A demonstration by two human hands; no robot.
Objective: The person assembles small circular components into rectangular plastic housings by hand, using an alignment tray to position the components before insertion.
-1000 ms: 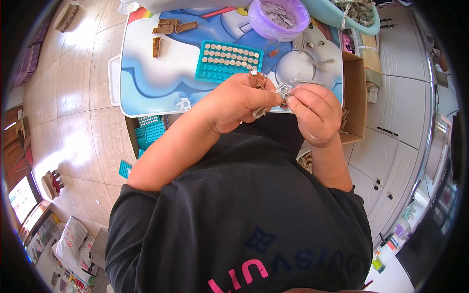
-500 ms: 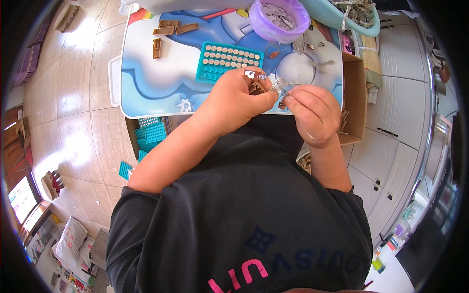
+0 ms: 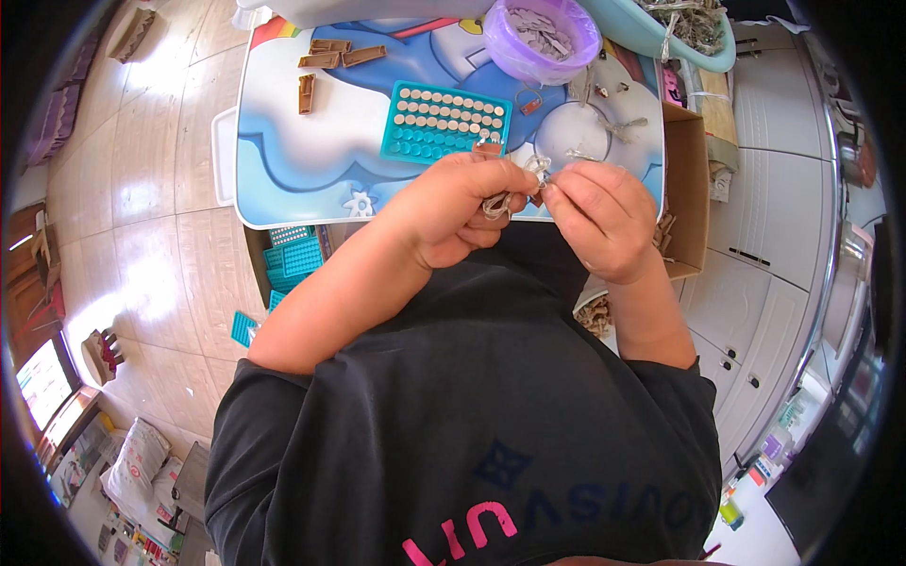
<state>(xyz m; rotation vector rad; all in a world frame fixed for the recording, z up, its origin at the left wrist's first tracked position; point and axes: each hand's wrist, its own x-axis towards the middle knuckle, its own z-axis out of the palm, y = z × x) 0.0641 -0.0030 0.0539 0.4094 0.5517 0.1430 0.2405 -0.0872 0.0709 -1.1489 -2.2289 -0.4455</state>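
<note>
Just in front of me, over the table's near edge, my left hand (image 3: 467,193) is closed around a pale, looped cord (image 3: 496,205). Part of that cord sticks up at the fingertips. My right hand (image 3: 604,217) meets it there, thumb and fingers pinched on a small shiny bit at the cord; the fingers mostly hide it. Beyond my left knuckles shows a small brown part with metal tabs (image 3: 487,149), overlapping the corner of the teal tray (image 3: 386,141); whether the hand touches it I cannot tell. Round pale discs fill several of the tray's rows, and the nearer cups show teal.
Several brown plastic cases (image 3: 321,60) lie at the table's far left. A purple lined tub (image 3: 590,58) of grey pieces stands at the back, with a pale blue basin (image 3: 727,52) of cords beyond it. Loose cords (image 3: 623,123) and a cardboard box (image 3: 694,189) are on the right.
My left hand has turned over and closed lower, showing the looped cord beneath. The brown part now appears over the tray's corner. My right hand stays pinched, slightly nearer the left.
</note>
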